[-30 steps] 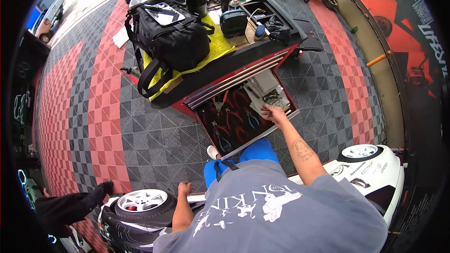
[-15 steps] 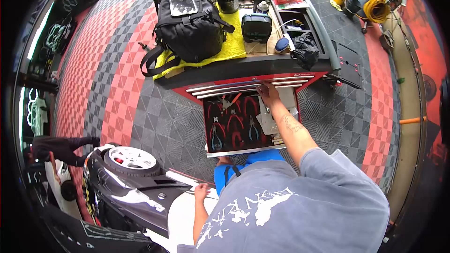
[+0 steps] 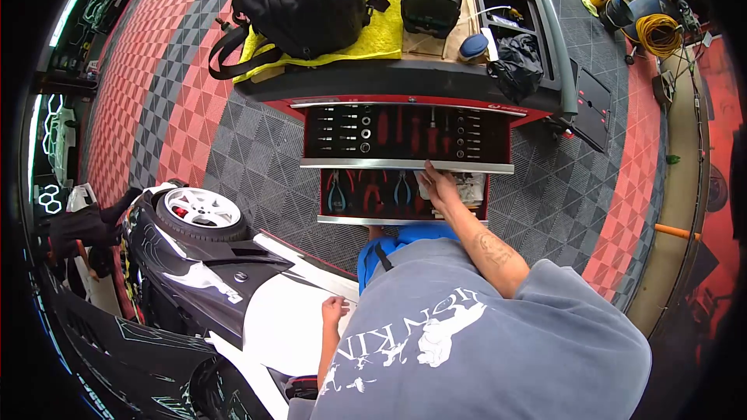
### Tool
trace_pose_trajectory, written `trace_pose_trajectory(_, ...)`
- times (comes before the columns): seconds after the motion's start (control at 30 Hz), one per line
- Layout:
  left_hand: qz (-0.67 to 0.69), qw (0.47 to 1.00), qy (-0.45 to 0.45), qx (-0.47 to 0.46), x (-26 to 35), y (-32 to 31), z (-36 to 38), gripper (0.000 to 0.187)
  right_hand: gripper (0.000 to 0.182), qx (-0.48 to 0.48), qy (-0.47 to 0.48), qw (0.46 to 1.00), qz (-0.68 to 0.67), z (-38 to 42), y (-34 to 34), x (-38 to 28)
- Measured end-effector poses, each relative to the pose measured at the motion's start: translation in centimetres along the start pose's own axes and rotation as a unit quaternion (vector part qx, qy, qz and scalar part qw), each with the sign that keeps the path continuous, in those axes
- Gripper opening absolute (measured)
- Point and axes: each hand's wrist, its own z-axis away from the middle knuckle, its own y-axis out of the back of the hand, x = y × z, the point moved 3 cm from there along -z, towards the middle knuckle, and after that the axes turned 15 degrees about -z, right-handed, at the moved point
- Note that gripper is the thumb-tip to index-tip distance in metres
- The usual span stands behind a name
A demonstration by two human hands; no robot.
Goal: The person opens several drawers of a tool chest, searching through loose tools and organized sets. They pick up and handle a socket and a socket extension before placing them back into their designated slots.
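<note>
My right hand (image 3: pixel 440 189) is at the metal front edge of the upper drawer (image 3: pixel 467 166), its fingertips hooked on the lip. Inside that pulled-out drawer lie rows of sockets (image 3: pixel 366 134) and red-handled screwdrivers (image 3: pixel 415 137) in black foam. Below it the lower drawer (image 3: pixel 373 221) is out too, holding pliers (image 3: pixel 402 189) with blue or red handles; the upper drawer and my hand cover part of it. Hanging low at my left side, my left hand (image 3: pixel 334 309) holds nothing, fingers loosely bent and apart, close to a white car panel (image 3: pixel 288 319).
On the tool chest top (image 3: pixel 342 78) are a black backpack (image 3: pixel 303 15) on a yellow towel (image 3: pixel 389 39), a black case (image 3: pixel 429 9) and a black plastic bag (image 3: pixel 517 62). A car wheel (image 3: pixel 201 214) with white spokes is at left. A yellow hose coil (image 3: pixel 657 35) lies at right.
The upper drawer with sockets and screwdrivers has come out toward me, over the pliers drawer. My right hand has moved down with its front edge. My left hand stays low.
</note>
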Motion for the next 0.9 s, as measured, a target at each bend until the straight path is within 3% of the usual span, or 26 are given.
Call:
trace_pose_trajectory(0.17,-0.011,0.999,-0.046,-0.003,5.3,1.2,-4.2,0.022,0.026,-0.002,-0.103,0.994,0.042,4.9,1.9,-0.4)
trace_pose_trajectory(0.23,-0.027,0.997,-0.065,0.007,8.4,1.5,-4.9,0.024,0.029,0.005,-0.175,0.984,0.023,6.5,2.4,-0.8)
trace_pose_trajectory(0.33,0.004,0.996,-0.085,0.022,14.4,1.6,-4.6,0.028,0.029,0.032,-0.195,0.977,-0.081,7.7,5.7,-2.8)
trace_pose_trajectory(0.47,0.101,0.990,-0.091,0.028,20.8,1.1,-5.1,0.049,0.040,0.123,-0.043,0.988,-0.079,10.0,10.3,-7.8)
trace_pose_trajectory(0.57,0.211,0.972,-0.107,0.003,24.6,0.1,-5.3,0.052,0.039,0.090,0.048,0.995,0.010,11.8,11.8,-10.8)
trace_pose_trajectory(0.9,0.244,0.965,-0.093,-0.025,23.4,-1.4,-7.6,0.059,0.036,0.085,0.013,0.993,0.079,13.7,13.5,-11.0)
